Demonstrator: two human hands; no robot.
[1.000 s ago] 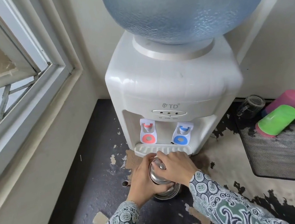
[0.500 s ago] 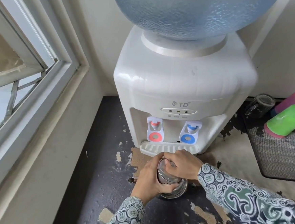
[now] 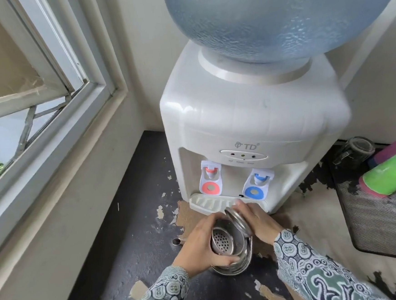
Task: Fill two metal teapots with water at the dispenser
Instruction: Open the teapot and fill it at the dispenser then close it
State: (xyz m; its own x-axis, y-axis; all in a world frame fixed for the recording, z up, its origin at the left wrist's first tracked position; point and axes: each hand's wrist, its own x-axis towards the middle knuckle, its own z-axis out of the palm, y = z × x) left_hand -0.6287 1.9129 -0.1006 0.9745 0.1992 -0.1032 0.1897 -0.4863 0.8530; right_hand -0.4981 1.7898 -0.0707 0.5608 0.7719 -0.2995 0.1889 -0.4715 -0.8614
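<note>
- A dark counter (image 3: pixel 137 237), its coating peeled away in pale patches, runs into a corner below a white-framed window (image 3: pixel 47 109) on the left.
- A white water dispenser (image 3: pixel 249 122) stands against the wall, topped by a blue bottle (image 3: pixel 276 13), with a red tap (image 3: pixel 210 179) and a blue tap (image 3: pixel 256 185) above a ribbed drip tray (image 3: pixel 210 202).
- At right, a black mesh tray (image 3: pixel 382 220) holds green and pink cups and a glass.
- A metal teapot (image 3: pixel 231 251) sits on the counter just before the drip tray; a perforated strainer shows inside its open top.
- The left hand (image 3: pixel 199 244) curls round the pot's body.
- The right hand (image 3: pixel 254 218) holds the lid (image 3: pixel 237 220) tipped up on edge; its fingertips are blurred.
</note>
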